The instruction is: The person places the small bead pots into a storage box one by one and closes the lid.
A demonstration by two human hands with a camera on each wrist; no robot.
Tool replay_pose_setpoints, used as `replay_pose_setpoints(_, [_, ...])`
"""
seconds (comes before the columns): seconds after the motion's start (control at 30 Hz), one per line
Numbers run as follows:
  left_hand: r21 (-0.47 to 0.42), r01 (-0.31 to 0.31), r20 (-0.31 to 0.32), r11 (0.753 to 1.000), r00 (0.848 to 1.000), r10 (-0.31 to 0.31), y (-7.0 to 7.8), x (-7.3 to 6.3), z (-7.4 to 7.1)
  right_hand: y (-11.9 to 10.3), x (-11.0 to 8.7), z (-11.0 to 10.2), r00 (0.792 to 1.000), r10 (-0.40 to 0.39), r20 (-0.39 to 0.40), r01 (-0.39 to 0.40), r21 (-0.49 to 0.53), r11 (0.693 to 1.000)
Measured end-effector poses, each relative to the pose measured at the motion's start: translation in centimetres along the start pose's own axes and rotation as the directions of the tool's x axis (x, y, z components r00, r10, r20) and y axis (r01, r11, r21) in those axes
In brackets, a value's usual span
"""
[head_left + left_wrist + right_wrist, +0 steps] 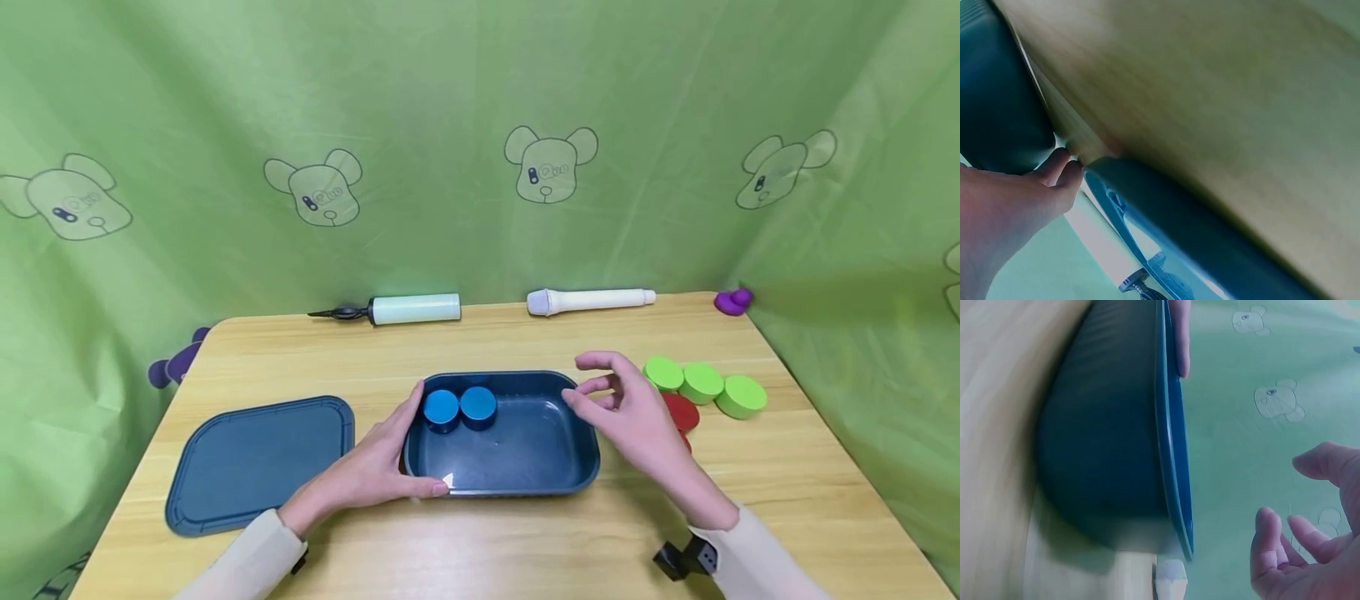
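Note:
A dark blue rectangular plastic box [517, 458], uncovered, stands on the table. Two blue round blocks [459, 407] lie side by side in its far left corner. My left hand [371, 467] holds the box's left end, thumb along the front rim and fingers on the left side; in the left wrist view, fingertips [1063, 165] meet the outer wall. Over the right end of the box, my right hand [633, 412] hovers with its fingers loosely bent and apart. The right wrist view shows nothing between that hand's fingers [1266, 534]. The matching flat lid [262, 462] lies left of the box.
Three green round blocks [702, 383] and some red discs [681, 412], partly behind my right hand, sit at the right. Along the back edge lie a hand pump [416, 308], a white microphone-shaped stick [600, 301] and a purple object [732, 301]. Green curtains surround the table.

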State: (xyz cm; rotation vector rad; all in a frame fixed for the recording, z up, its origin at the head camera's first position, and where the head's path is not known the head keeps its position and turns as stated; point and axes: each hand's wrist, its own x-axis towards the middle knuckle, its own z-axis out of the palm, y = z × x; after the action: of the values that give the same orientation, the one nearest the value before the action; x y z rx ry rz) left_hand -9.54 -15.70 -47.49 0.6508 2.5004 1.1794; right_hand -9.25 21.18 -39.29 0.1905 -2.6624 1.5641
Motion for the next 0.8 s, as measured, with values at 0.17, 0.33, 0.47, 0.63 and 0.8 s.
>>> replay_pose_setpoints(0.17, [0.001,0.004,-0.002,1.0,1.0,-0.004,0.1,0.0,0.0,1.0,-0.6,-1.3,0.998,-0.023,-0.057,0.023,0.006,1.0])
replay_pose_setpoints(0.33, [0.005,0.001,-0.008,1.0,1.0,-0.001,0.1,0.0,-0.1,2.0,-1.2,-2.4,0.996,-0.019,-0.087,0.02,0.017,1.0])
replay_pose_setpoints(0.47, [0.002,-0.003,-0.007,1.0,1.0,0.003,0.0,0.0,0.1,2.6,-1.8,-3.3,0.996,-0.005,-0.093,0.004,-0.008,1.0])
replay_pose_setpoints(0.63, [0.004,0.009,-0.004,1.0,1.0,-0.009,0.0,0.0,0.2,3.4,-2.5,-4.0,0.991,-0.018,-0.133,0.013,-0.037,0.999])
replay_pose_setpoints(0.8, [0.01,0.016,0.0,1.0,1.0,-0.016,0.0,-0.1,0.1,4.6,-3.0,-4.5,0.987,-0.01,-0.159,-0.001,-0.069,0.998])
